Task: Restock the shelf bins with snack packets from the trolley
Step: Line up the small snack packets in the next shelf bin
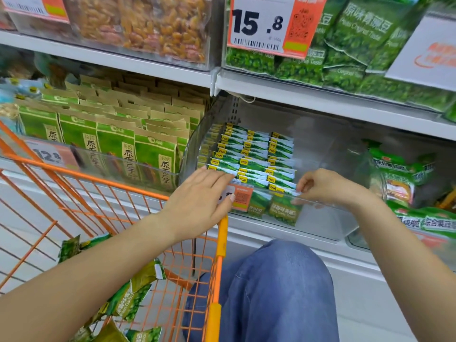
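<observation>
Green pea packets are being lined up in a clear shelf bin.

Below the left hand (202,196), more packets (128,299) are seen in the orange trolley (217,262). That hand is laid flat, fingers straight, on the front rows of green pea packets (251,164). The clear bin (328,218) is reached into by the right hand (320,186), and the front packet's top edge is pinched by its curled fingers.
</observation>
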